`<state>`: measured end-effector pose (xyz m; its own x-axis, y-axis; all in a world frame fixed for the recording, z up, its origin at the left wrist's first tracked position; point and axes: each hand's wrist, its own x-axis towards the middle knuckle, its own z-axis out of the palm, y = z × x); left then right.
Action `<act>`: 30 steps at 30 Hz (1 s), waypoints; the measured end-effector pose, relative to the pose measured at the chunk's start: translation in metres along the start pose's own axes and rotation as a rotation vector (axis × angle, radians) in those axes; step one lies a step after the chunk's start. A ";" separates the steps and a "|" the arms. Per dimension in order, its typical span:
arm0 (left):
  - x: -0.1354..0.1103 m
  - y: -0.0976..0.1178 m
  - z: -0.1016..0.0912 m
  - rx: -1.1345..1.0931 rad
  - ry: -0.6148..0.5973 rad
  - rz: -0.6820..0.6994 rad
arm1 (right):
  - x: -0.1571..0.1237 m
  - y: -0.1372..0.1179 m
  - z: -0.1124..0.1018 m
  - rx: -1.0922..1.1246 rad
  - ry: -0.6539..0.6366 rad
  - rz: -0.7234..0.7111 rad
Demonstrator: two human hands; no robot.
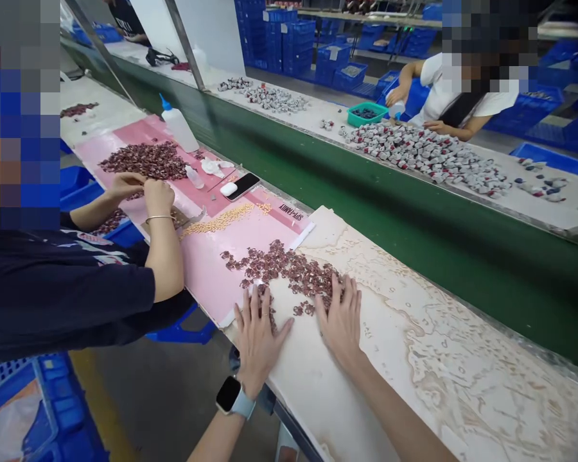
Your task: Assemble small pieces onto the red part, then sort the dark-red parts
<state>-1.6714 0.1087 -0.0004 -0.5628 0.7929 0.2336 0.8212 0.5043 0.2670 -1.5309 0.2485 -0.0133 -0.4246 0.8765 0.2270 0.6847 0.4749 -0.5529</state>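
Observation:
A loose spread of small reddish-brown pieces (293,269) lies across the pink sheet and the bare pale tabletop; their exact kind is too small to tell. My left hand (259,337), with a watch on its wrist, rests palm down at the near edge of the spread, fingers extended, some pieces beside and under its fingertips. On the right end of the spread lies my right hand (340,321), fingers stretched out and touching the pieces. Neither hand grasps anything that I can see.
Left of me, a co-worker's hands (144,189) work beside a larger brown pile (144,160). Yellow bits (216,221), a phone (245,186) and a squeeze bottle (179,125) lie or stand nearby. Beyond the green conveyor belt (289,160), another person handles grey-white pieces (428,154).

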 end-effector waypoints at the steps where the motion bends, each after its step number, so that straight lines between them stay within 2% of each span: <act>1: 0.009 -0.002 0.001 -0.001 -0.009 0.006 | 0.004 -0.003 0.004 -0.013 0.010 0.008; 6: 0.057 -0.012 0.005 -0.018 -0.021 0.054 | 0.026 -0.014 0.013 -0.045 0.018 0.003; 12: 0.114 -0.022 0.001 -0.046 0.063 0.040 | 0.051 -0.021 0.017 -0.025 0.049 0.006; 14: 0.113 -0.022 -0.005 -0.055 0.109 -0.023 | 0.051 -0.021 0.017 -0.018 0.067 0.020; 17: 0.083 -0.020 -0.011 -0.057 0.176 -0.182 | 0.048 -0.020 0.017 -0.014 0.097 0.054; 19: 0.058 -0.019 -0.007 -0.049 0.103 -0.132 | 0.046 -0.020 0.018 -0.007 0.098 0.060; 21: 0.046 -0.018 0.000 -0.040 0.032 -0.075 | 0.046 -0.021 0.019 0.000 0.089 0.054; 24: 0.061 -0.018 0.012 -0.035 -0.006 -0.060 | 0.050 -0.021 0.021 0.007 0.080 0.051; 30: 0.125 -0.018 0.021 -0.078 -0.011 -0.112 | 0.051 -0.020 0.022 0.043 0.068 0.085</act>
<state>-1.7545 0.2057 0.0043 -0.6495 0.7367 0.1880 0.7429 0.5623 0.3632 -1.5793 0.2816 -0.0085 -0.3242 0.9175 0.2305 0.6899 0.3961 -0.6059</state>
